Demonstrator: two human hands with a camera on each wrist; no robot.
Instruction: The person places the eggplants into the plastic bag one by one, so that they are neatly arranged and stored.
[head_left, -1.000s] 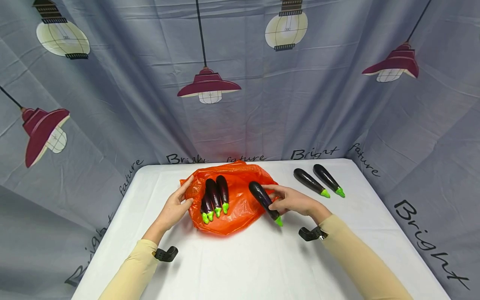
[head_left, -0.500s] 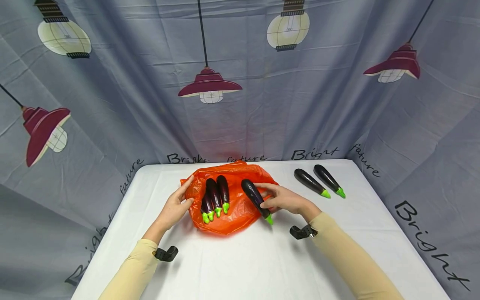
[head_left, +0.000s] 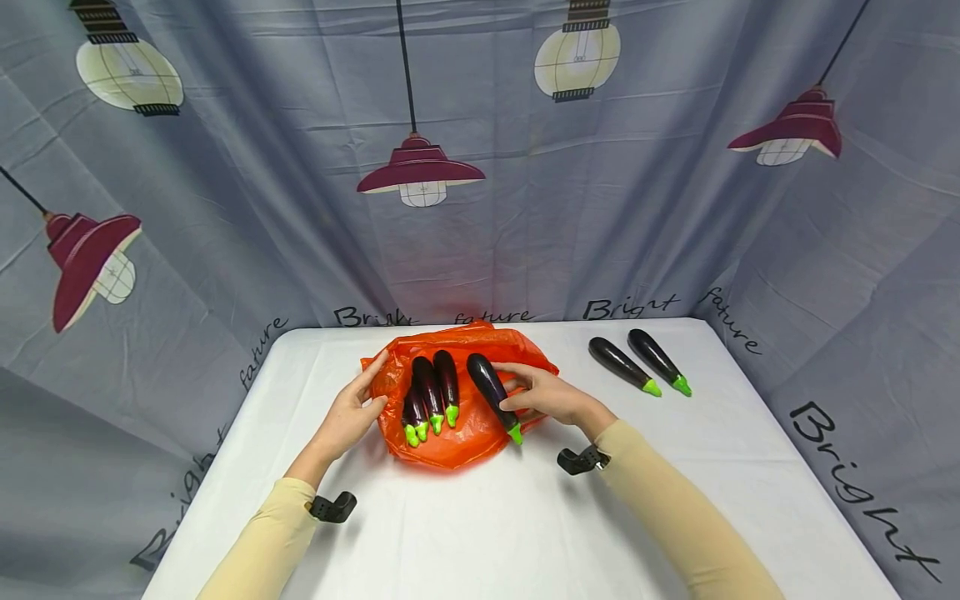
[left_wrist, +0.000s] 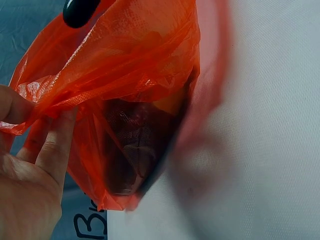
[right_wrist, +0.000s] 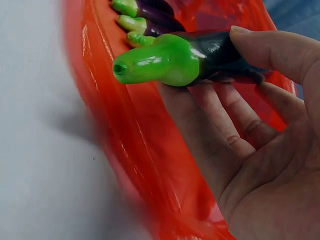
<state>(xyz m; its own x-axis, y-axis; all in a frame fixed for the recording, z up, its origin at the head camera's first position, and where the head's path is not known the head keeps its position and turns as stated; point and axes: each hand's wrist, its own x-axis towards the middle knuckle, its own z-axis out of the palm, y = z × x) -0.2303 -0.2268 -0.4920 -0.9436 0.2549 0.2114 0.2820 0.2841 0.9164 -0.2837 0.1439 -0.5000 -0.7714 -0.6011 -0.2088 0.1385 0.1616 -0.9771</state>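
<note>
The rim of the red plastic bag (head_left: 468,446) is pinched by the left hand (head_left: 348,423), presumably so that its mouth is held wide. Over the bag, an eggplant (head_left: 491,388) is gripped between thumb and fingers of the right hand (head_left: 551,396) — stem end left free, perhaps for easy release. Its skin is glossy, purple-black — capped in bright green.

Black script lettering (head_left: 850,488) on the grey-blue fabric curtain (head_left: 600,225) reads "Bright" and "fature" beyond the left hand (head_left: 348,421) and the right hand (head_left: 547,396), and outward of each.
</note>
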